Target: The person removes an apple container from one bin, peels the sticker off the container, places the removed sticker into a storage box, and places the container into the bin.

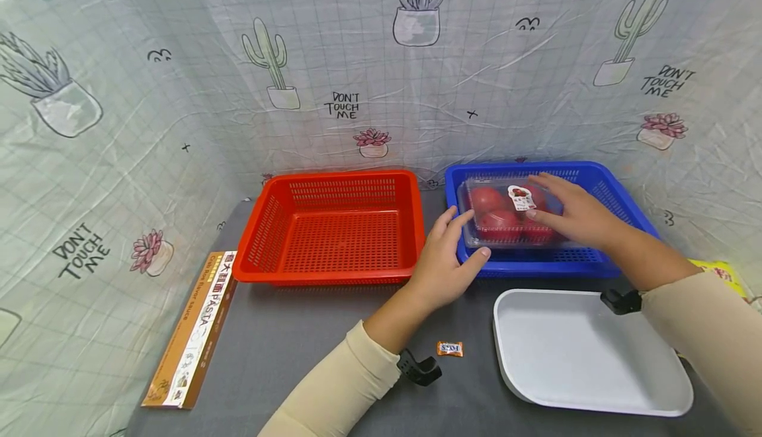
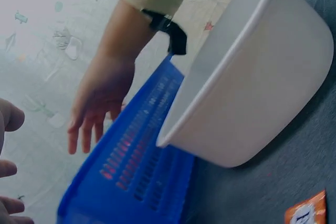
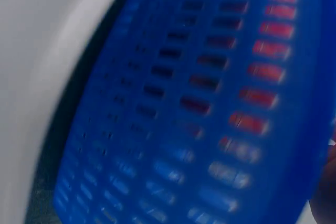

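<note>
A clear plastic box of round red fruit (image 1: 499, 225) with a white label lies in the blue basket (image 1: 530, 269), at its left side. Over the box's right part is my right hand (image 1: 574, 209), fingers extended and thumb apart; whether it touches the lid I cannot tell. My left hand (image 1: 443, 265) is at the basket's front left corner, fingers spread and holding nothing. The left wrist view shows the right hand (image 2: 102, 98) with its fingers pointing down beyond the basket's wall. In the right wrist view, red shows through the slots of the basket wall (image 3: 210, 93).
A red basket (image 1: 329, 277) stands left of the blue one. In front lie a white tray (image 1: 589, 351) and a small orange-wrapped candy (image 1: 450, 349). A pasta box (image 1: 193, 328) is at the left, a yellow packet (image 1: 723, 272) at the far right. Patterned cloth (image 1: 333, 47) hangs behind.
</note>
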`<state>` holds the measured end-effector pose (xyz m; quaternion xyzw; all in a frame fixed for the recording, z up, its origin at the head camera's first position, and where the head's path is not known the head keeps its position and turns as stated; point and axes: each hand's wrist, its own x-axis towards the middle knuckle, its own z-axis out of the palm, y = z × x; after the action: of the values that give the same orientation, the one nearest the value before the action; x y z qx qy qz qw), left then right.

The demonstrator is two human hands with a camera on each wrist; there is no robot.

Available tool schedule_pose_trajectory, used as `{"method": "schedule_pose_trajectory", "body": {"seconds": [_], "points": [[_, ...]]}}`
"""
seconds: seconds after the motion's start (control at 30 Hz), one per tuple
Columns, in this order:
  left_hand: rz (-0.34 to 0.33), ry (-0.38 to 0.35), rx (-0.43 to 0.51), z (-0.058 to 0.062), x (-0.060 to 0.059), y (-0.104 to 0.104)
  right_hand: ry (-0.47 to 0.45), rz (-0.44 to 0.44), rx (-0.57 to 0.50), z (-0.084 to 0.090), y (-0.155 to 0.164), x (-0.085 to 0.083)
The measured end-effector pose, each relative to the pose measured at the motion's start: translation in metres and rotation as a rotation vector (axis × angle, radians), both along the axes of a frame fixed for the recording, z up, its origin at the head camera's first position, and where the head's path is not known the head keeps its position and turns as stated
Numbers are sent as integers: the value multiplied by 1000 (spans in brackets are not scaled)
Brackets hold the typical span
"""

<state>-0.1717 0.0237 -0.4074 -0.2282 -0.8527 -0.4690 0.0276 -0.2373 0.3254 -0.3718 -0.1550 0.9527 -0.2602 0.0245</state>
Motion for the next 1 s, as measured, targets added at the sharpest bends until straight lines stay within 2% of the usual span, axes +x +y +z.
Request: {"method": "schedule_pose_trajectory", "body": {"seconds": [0.2,0.37,0.53,0.67,0.8,1.0], "points": [[68,-5,65,-9,4,18,-73,-68,-27,-1,21,-14],[140,10,139,-20,0,29,-134,-108,-76,-4,41,-24],[192,5,183,-29,-5,33,-210,-92,-116,-2,52,-33],[218,-24,204,-33,-7,34,-318,-70,-156,2,58,-37],[222,-48,211,-37,-8,36,-408,-43,-179,10,64,-37],[227,-89,224,-47,-8,40,-490,-10,-164,15,78,-39]]}}
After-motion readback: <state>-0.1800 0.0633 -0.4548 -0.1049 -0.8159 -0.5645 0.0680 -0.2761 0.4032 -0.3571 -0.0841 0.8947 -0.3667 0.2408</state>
